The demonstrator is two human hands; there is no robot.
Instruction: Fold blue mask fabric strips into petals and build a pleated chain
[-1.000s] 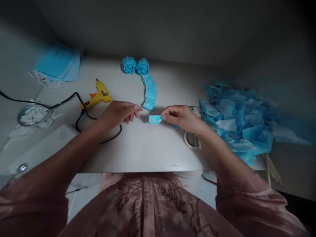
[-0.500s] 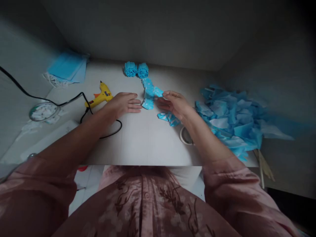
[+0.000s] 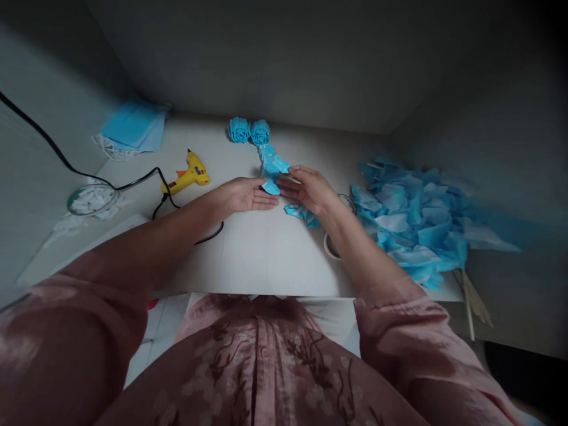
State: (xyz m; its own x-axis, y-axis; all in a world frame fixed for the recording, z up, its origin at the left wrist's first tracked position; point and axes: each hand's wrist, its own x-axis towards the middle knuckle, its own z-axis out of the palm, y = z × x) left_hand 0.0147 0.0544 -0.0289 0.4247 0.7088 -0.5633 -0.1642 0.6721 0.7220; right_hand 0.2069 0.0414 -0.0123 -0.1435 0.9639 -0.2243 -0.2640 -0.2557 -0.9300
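Note:
My left hand (image 3: 252,194) has its thumb on a curved blue petal (image 3: 271,187), its fingers stretched beneath it. My right hand (image 3: 309,187) pinches the end of another blue petal (image 3: 281,165) between thumb and index finger, its other fingers loosely apart. Between the hands and the back wall lies a short row of overlapping blue petals (image 3: 267,154). Two finished blue roses (image 3: 239,130) sit side by side just beyond that row. Below my right hand are more folded blue pieces (image 3: 302,214).
A yellow glue gun (image 3: 191,171) with a black cord lies left of my hands. Blue face masks (image 3: 131,127) are stacked at back left, near a round dish of white bits (image 3: 92,200). A big heap of blue cut pieces (image 3: 415,216) fills the right, beside a tape roll (image 3: 331,246).
My left hand has moved right and its thumb now meets the near blue petal. My right hand stays on its petal, pressed closer to the row. The view has shifted slightly.

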